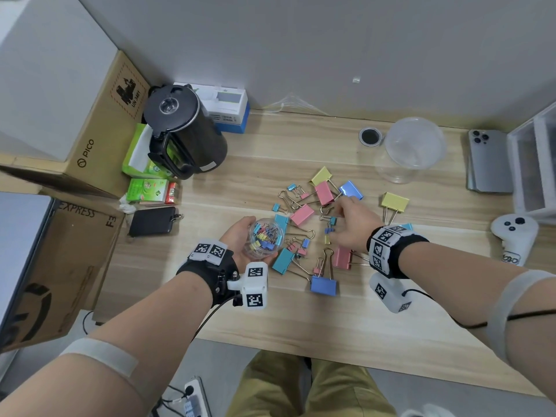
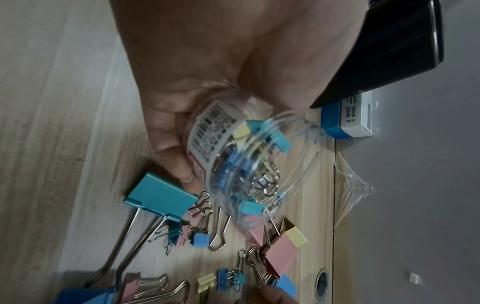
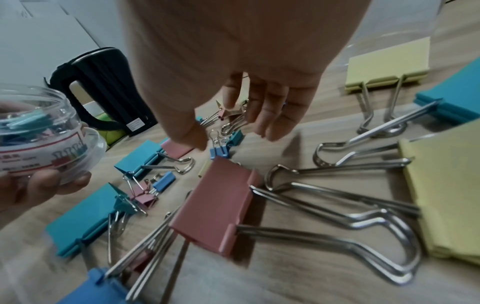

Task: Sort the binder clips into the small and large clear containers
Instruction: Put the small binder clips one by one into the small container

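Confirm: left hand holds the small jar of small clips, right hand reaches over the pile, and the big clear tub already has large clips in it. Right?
Not quite. The big clear tub is empty in the head view; no large clips are in it yet. The rest holds: the left hand grips the small jar of small clips, and the right hand reaches over the pile.

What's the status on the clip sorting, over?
Left hand holds small jar. Right hand open over small clips. Large container empty. Nothing blocking.
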